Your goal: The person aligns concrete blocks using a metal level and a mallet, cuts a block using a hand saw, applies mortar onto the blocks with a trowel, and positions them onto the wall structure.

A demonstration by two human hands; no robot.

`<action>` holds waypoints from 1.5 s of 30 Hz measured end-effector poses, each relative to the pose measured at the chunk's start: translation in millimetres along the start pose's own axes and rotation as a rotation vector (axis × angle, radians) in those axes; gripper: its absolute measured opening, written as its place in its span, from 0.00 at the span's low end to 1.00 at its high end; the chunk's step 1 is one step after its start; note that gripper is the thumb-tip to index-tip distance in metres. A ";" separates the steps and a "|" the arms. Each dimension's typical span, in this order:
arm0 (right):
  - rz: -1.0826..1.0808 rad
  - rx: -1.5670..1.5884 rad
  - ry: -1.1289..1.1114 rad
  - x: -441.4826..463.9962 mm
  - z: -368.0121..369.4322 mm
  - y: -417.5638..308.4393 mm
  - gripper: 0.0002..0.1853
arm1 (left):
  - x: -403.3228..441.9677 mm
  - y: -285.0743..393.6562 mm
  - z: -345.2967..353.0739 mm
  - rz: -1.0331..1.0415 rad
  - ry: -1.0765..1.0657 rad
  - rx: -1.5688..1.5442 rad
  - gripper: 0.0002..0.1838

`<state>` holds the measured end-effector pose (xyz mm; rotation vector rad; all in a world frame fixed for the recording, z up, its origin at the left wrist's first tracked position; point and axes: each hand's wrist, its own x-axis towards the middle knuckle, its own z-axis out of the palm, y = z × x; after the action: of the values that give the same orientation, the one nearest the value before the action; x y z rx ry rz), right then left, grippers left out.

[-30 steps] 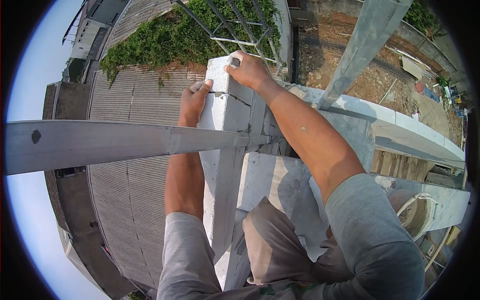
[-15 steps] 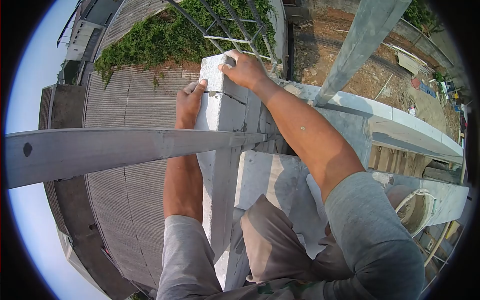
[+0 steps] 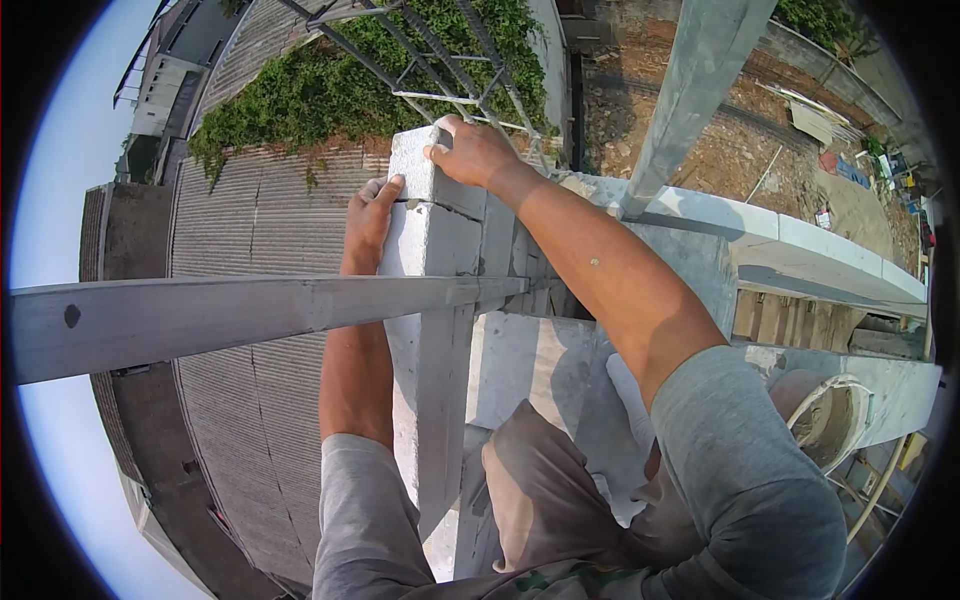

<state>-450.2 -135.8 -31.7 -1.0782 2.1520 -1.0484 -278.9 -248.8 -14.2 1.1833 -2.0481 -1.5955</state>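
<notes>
A white lightweight concrete block (image 3: 412,163) sits at the far end of a narrow wall of similar blocks (image 3: 443,238). A thin dark joint line shows between it and the wall top beneath. My left hand (image 3: 370,218) grips its left side, thumb over the near edge and fingers partly hidden. On the opposite side my right hand (image 3: 474,152) holds the far right edge, its thumb on top and its other fingers out of sight behind. Just beyond both hands rises a steel rebar cage (image 3: 440,62).
A grey beam (image 3: 250,312) crosses over the wall and my left forearm. Another grey post (image 3: 695,105) slants up at right. A bucket (image 3: 862,425) with mortar-coloured residue stands at lower right. Corrugated roofing (image 3: 235,220) lies below on the left, bare ground (image 3: 640,110) below right.
Both hands keep their hold on the block. The view has shifted slightly, so block, hands and beam appear a little lower. I cannot make out movement of the block against the wall.
</notes>
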 end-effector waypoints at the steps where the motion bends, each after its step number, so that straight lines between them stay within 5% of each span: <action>1: 0.004 -0.012 -0.026 -0.2 -2.2 -2.2 0.35 | 2.6 -1.2 0.0 0.021 0.008 0.008 0.24; 8: 0.031 0.000 -0.017 -17.3 -12.1 2.7 0.35 | 10.8 20.7 11.1 0.289 0.083 0.493 0.50; 14: 0.019 -0.152 -0.094 -77.7 -51.1 36.9 0.34 | 5.3 58.1 35.8 0.135 0.054 0.947 0.54; 17: 0.037 -0.130 -0.208 -129.5 -82.1 57.2 0.32 | 15.0 41.5 38.5 0.325 0.100 1.031 0.53; 25: 0.172 -0.093 -0.026 -328.8 -173.6 144.8 0.18 | 33.6 23.2 3.7 0.256 0.180 0.684 0.42; 29: 0.548 -0.080 0.219 -428.8 -216.4 158.2 0.18 | 34.6 52.5 -15.7 0.218 0.217 0.720 0.46; 33: 0.608 -0.520 0.411 -537.6 -227.9 213.3 0.19 | 39.9 65.3 -50.1 0.253 0.393 0.784 0.48; 35: 0.618 -0.604 0.452 -561.4 -227.4 222.8 0.20 | 52.8 51.7 -89.3 0.299 0.472 0.622 0.46; 37: 0.712 -0.582 0.490 -581.2 -239.0 209.2 0.21 | 13.7 68.8 -93.8 0.310 0.300 0.091 0.24; 38: 0.767 -0.386 0.544 -586.5 -244.4 198.3 0.22 | 2.4 65.2 -103.0 0.242 0.408 -0.008 0.19; 40: 0.921 -0.490 0.644 -621.1 -241.3 205.8 0.20 | 23.5 20.4 -175.0 -0.056 0.400 -0.382 0.24; 41: 1.006 -0.547 0.620 -640.1 -238.4 212.7 0.19 | 23.6 -27.1 -222.1 -0.011 0.125 -0.534 0.26; 45: 1.293 -0.534 0.514 -686.1 -215.7 246.2 0.24 | -56.5 -35.8 -216.1 0.008 0.370 -0.440 0.23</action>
<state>-329.7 614.7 -41.8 0.5875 2.8127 -0.0985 -86.3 -353.1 42.3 1.1888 -1.3841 -1.5716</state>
